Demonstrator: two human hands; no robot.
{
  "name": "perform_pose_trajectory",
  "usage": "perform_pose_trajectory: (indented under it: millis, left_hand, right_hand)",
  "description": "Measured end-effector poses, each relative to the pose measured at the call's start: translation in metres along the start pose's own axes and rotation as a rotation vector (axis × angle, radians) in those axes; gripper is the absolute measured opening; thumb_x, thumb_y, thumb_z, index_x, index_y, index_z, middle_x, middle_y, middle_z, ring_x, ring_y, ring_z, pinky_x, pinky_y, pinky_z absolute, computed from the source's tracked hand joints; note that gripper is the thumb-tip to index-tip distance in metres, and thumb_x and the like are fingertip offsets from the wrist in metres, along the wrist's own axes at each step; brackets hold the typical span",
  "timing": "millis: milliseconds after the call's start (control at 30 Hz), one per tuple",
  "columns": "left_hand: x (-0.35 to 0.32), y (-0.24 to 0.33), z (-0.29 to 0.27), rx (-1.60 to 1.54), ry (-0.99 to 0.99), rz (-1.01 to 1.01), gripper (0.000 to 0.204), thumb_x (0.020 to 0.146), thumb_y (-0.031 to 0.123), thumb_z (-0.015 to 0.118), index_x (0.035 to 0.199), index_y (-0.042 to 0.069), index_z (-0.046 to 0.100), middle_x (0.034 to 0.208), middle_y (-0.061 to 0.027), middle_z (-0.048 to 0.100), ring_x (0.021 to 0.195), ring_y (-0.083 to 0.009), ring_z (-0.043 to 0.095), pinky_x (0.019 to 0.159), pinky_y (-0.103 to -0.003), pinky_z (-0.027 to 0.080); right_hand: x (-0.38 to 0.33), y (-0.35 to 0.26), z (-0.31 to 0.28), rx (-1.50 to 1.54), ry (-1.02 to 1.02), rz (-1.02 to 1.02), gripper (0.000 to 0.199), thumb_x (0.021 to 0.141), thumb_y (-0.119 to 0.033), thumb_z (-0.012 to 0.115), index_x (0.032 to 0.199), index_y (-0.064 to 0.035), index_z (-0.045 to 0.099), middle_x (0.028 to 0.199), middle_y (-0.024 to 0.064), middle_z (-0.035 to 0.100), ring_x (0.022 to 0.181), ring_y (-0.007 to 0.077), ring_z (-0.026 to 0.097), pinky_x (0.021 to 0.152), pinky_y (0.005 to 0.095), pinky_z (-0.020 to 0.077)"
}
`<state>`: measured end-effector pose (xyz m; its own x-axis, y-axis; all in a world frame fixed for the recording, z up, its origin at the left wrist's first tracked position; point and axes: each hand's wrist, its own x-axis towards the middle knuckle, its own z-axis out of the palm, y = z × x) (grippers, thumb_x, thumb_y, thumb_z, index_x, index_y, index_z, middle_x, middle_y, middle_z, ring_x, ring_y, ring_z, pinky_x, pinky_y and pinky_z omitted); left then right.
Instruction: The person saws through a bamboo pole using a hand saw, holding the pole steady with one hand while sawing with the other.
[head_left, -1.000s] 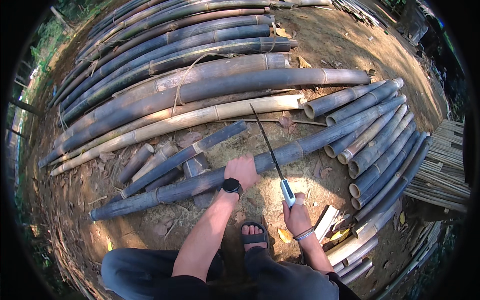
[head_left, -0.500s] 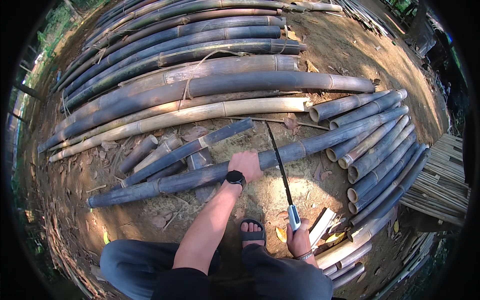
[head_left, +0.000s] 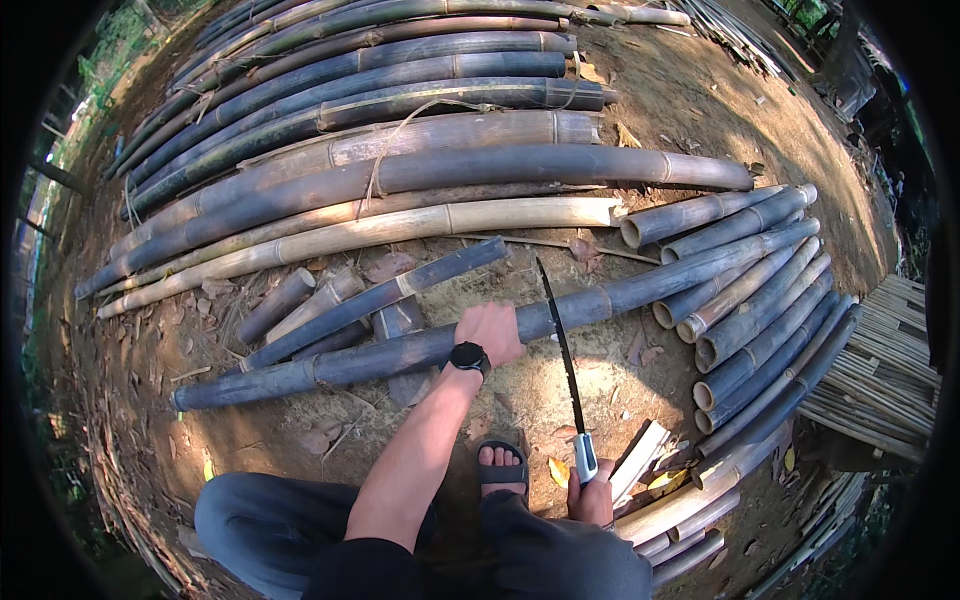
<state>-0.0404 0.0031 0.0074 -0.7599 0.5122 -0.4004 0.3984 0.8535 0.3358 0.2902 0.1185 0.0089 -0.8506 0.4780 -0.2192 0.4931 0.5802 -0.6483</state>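
Note:
A long dark bamboo pole (head_left: 400,356) lies slanted across the ground in front of me, its right end over the stack of cut pieces. My left hand (head_left: 489,334), with a black watch at the wrist, is closed around the pole near its middle. In my right hand (head_left: 590,497) is the white and dark handle of a hand saw (head_left: 566,352). The long thin black blade crosses the pole just right of my left hand, its tip beyond the pole's far side. A shorter dark bamboo piece (head_left: 370,305) lies behind the pole at left.
Several long bamboo poles (head_left: 450,165) lie side by side at the back. Cut bamboo pieces (head_left: 745,345) are fanned out at the right, above a pale split piece (head_left: 640,455). Thin bamboo slats (head_left: 875,365) are stacked at far right. My sandalled foot (head_left: 502,467) stands on the dirt.
My right hand has drawn the saw handle slightly down and toward me, and the blade tip has come nearer. My left hand keeps its hold on the bamboo pole.

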Motion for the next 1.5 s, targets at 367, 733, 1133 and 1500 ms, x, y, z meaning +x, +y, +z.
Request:
perform_pose_trajectory:
  millis: [367,733,1133,1500]
  left_hand:
    - [-0.006,-0.003,0.0,0.021,-0.025,-0.001,0.048,0.063,0.039,0.078,0.093,0.002,0.072,0.087,-0.0205,0.073,0.084,-0.0358,0.071,0.077,-0.043,0.057]
    - [-0.002,-0.004,-0.005,-0.011,-0.022,0.017,0.045,0.062,0.038,0.078,0.089,0.002,0.073,0.086,-0.0217,0.072,0.084,-0.0371,0.071,0.078,-0.044,0.057]
    - [0.002,-0.003,-0.008,-0.011,-0.051,0.017,0.049,0.062,0.04,0.079,0.092,0.001,0.073,0.087,-0.0219,0.072,0.085,-0.0361,0.071,0.078,-0.043,0.057]
    - [-0.004,-0.01,-0.01,0.0,-0.032,0.018,0.045,0.062,0.037,0.078,0.088,0.001,0.074,0.085,-0.0217,0.072,0.083,-0.0363,0.071,0.078,-0.043,0.057]
  right_hand:
    - [0.004,0.013,0.008,0.023,0.025,-0.082,0.043,0.095,-0.023,0.064,0.116,0.002,0.037,0.072,0.032,0.062,0.069,0.053,0.062,0.059,0.0599,0.0466]
    - [0.003,0.029,0.018,0.043,0.044,-0.106,0.042,0.094,-0.02,0.065,0.115,0.0033,0.037,0.082,0.0322,0.064,0.075,0.0525,0.063,0.06,0.057,0.0471]
    - [-0.003,0.025,0.01,0.03,0.037,-0.102,0.042,0.093,-0.019,0.067,0.113,0.0032,0.038,0.081,0.0325,0.062,0.073,0.0512,0.064,0.061,0.0564,0.0479]
    - [0.036,0.006,0.019,-0.029,-0.024,-0.082,0.043,0.096,-0.026,0.063,0.113,0.0044,0.037,0.077,0.0336,0.062,0.071,0.0522,0.063,0.056,0.0588,0.0471]
